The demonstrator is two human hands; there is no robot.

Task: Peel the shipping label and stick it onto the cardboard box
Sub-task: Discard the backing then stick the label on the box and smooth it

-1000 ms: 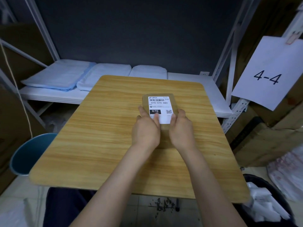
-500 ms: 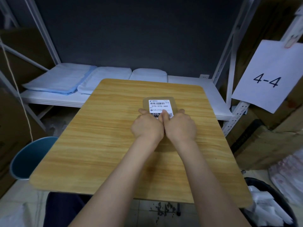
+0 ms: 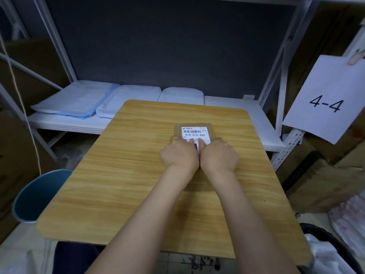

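Note:
A small brown cardboard box (image 3: pixel 212 129) lies flat on the wooden table (image 3: pixel 138 175), right of centre. A white shipping label (image 3: pixel 194 133) with a barcode and "070-070-A80" sits on its top face. My left hand (image 3: pixel 180 155) and my right hand (image 3: pixel 219 156) rest side by side on the near half of the box, touching each other. Their fingertips press down on the lower part of the label and hide it. The near end of the box is hidden under my hands.
A white metal shelf (image 3: pixel 237 107) behind the table carries folded white and blue bags (image 3: pixel 73 101). A blue bin (image 3: pixel 37 196) stands at the left, a black bin (image 3: pixel 324 244) with white scraps at the right. A "4-4" sign (image 3: pixel 325 99) hangs right, above cardboard boxes (image 3: pixel 316 175).
My hands have come together from the box's two sides and slid forward over the label, so they now cover its lower half. The box has stayed in place.

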